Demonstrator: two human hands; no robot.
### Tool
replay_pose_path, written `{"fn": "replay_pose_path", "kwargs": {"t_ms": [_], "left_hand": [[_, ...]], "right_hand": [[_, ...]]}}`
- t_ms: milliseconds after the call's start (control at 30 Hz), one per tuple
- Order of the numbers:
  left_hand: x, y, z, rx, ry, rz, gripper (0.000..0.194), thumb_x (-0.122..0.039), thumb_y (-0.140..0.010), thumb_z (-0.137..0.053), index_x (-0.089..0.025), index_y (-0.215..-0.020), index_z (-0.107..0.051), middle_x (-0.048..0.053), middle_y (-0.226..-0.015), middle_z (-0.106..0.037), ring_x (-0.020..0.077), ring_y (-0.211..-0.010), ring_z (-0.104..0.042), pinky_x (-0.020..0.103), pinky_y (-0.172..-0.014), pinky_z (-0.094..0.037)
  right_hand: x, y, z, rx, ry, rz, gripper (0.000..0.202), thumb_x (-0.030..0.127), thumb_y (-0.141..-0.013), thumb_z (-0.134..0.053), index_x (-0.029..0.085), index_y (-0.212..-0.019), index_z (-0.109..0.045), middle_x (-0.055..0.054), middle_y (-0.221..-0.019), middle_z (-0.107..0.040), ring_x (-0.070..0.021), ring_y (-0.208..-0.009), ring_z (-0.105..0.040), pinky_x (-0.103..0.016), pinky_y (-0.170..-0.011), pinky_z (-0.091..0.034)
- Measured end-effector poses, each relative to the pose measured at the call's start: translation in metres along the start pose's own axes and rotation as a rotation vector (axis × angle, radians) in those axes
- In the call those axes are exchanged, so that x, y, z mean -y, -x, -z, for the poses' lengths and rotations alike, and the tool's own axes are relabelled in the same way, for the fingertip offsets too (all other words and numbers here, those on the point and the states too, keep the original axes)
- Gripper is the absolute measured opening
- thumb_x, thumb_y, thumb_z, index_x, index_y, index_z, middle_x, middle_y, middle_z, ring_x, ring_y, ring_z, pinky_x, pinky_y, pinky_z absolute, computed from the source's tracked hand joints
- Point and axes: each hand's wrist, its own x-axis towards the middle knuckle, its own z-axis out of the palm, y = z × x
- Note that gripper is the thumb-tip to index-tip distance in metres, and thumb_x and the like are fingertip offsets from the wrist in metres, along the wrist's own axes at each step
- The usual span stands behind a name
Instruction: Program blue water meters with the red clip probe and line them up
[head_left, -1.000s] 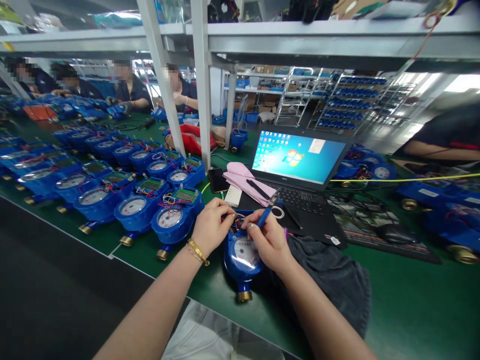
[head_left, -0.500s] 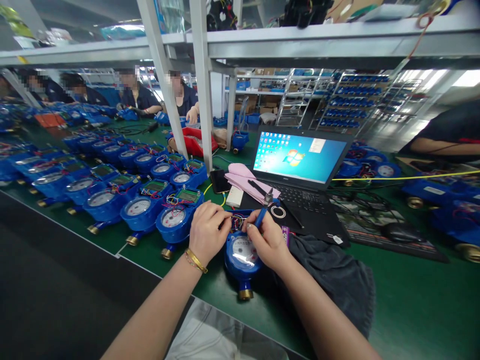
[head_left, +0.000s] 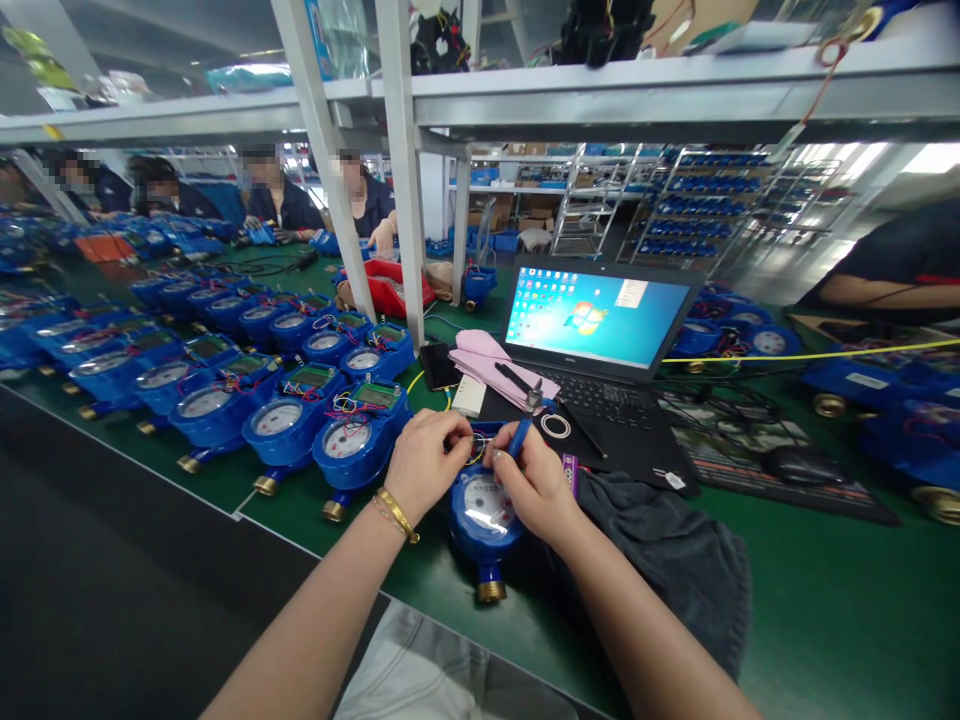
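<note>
A blue water meter [head_left: 486,515] lies in front of me, its round dial facing up and its brass threaded end towards me. Thin wires [head_left: 478,450] show in the open compartment behind the dial. My left hand [head_left: 427,462] is at the left side of this compartment, thumb and fingers pinched on a thin wire. My right hand [head_left: 536,485] is closed around blue-handled cutting pliers [head_left: 525,422], their metal jaws pointing up and away. Its thumb and fingertip also meet over the compartment's right side; whether they pinch a wire is hidden.
Rows of similar blue meters [head_left: 277,420] with small circuit boards stand to the left. Behind the work are a pink cloth [head_left: 495,365], a phone [head_left: 437,366] and an open laptop [head_left: 596,325]. A dark cloth [head_left: 660,550] lies right. Metal posts [head_left: 401,170] hold a shelf; co-workers sit beyond.
My left hand has shifted slightly and its fingertips have moved a little at the compartment. The right hand, pliers and meter stay almost still.
</note>
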Motion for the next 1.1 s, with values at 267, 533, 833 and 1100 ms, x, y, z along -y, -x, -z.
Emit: {"fn": "replay_pose_path", "kwargs": {"t_ms": [267,533,833,1100], "left_hand": [[-0.002,0.000,0.000,0.053,-0.060,0.006,0.008,-0.014,-0.076,-0.058,-0.019,-0.083,-0.057,0.003,-0.083,-0.057,0.0211,-0.085,-0.050,0.035,-0.077,-0.042],[-0.003,0.000,0.001,0.063,-0.072,0.012,0.006,-0.016,-0.078,-0.057,-0.018,-0.081,-0.061,0.005,-0.086,-0.058,0.0235,-0.089,-0.050,0.037,-0.080,-0.043],[0.000,0.003,-0.002,-0.057,0.027,0.081,0.014,-0.009,-0.079,-0.052,-0.020,-0.072,-0.057,0.000,-0.075,-0.061,0.0174,-0.077,-0.055,0.031,-0.073,-0.042],[-0.004,0.005,0.005,-0.058,0.099,0.093,0.015,-0.011,-0.082,-0.050,-0.020,-0.074,-0.058,-0.001,-0.076,-0.060,0.0142,-0.075,-0.057,0.025,-0.069,-0.041]], "right_hand": [[0.003,-0.001,0.000,-0.008,0.005,0.022,0.003,0.020,-0.084,-0.044,0.022,-0.086,-0.045,0.001,-0.075,-0.058,-0.0160,-0.066,-0.055,-0.028,-0.062,-0.041],[0.001,-0.002,0.000,0.001,0.015,0.036,0.004,0.019,-0.083,-0.043,0.021,-0.085,-0.046,0.000,-0.075,-0.059,-0.0157,-0.066,-0.055,-0.027,-0.063,-0.042],[0.049,0.007,0.058,-0.168,0.393,0.210,0.020,0.029,-0.089,-0.047,0.021,-0.072,-0.054,-0.005,-0.077,-0.053,-0.0197,-0.072,-0.052,-0.031,-0.063,-0.039],[0.058,0.009,0.048,0.078,-0.692,-0.295,0.033,0.044,-0.076,-0.063,0.021,-0.057,-0.049,-0.011,-0.102,-0.066,-0.0303,-0.111,-0.055,-0.044,-0.091,-0.045]]}}
